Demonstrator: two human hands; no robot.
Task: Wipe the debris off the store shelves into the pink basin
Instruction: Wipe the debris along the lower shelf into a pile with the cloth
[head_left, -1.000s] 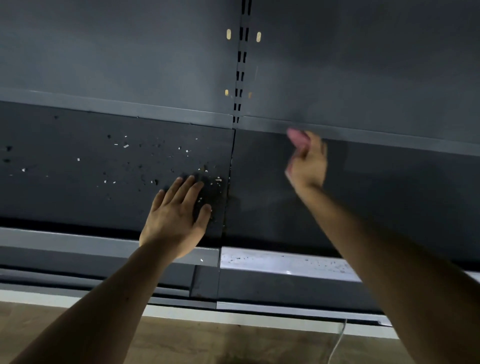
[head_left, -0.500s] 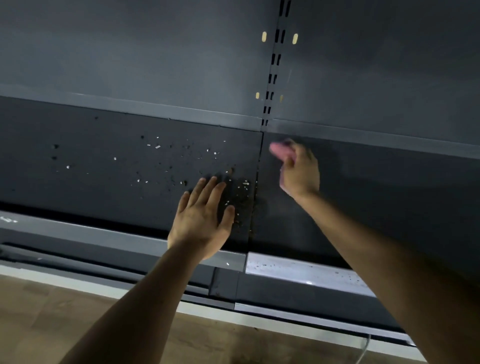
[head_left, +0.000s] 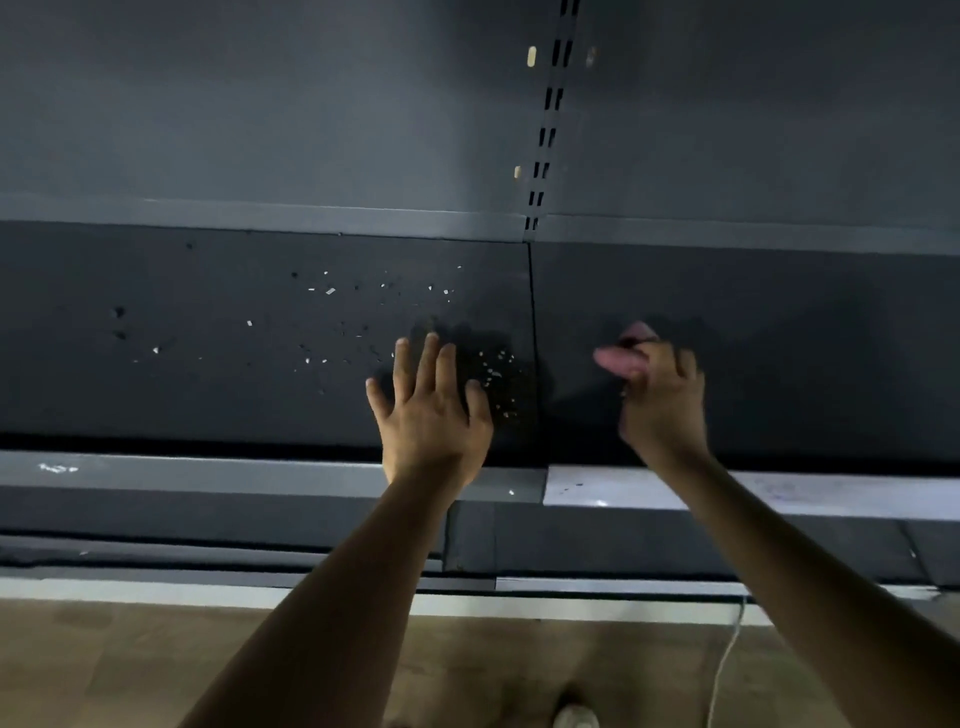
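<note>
A dark shelf (head_left: 208, 395) runs across the view, split by a seam near the middle. Small white and dark debris bits (head_left: 332, 322) lie scattered over its left panel, with a denser cluster (head_left: 496, 374) beside the seam. My left hand (head_left: 428, 410) rests flat on the left panel, fingers spread, just left of that cluster. My right hand (head_left: 662, 400) is over the right panel, closed around a pink cloth (head_left: 618, 358) that sticks out to the left. No pink basin is in view.
A grey back panel with a slotted upright (head_left: 545, 135) rises behind the shelf. The shelf's front rail (head_left: 182, 473) carries a few specks, and a lighter strip (head_left: 831, 493) lies on the right. Below are a wooden floor (head_left: 130, 660), a white cable (head_left: 724, 665) and a shoe tip (head_left: 574, 717).
My right hand with the pink cloth has drawn back from the shelf's rear edge toward the front. The view has shifted left along the shelf. My left hand stays planted beside the seam.
</note>
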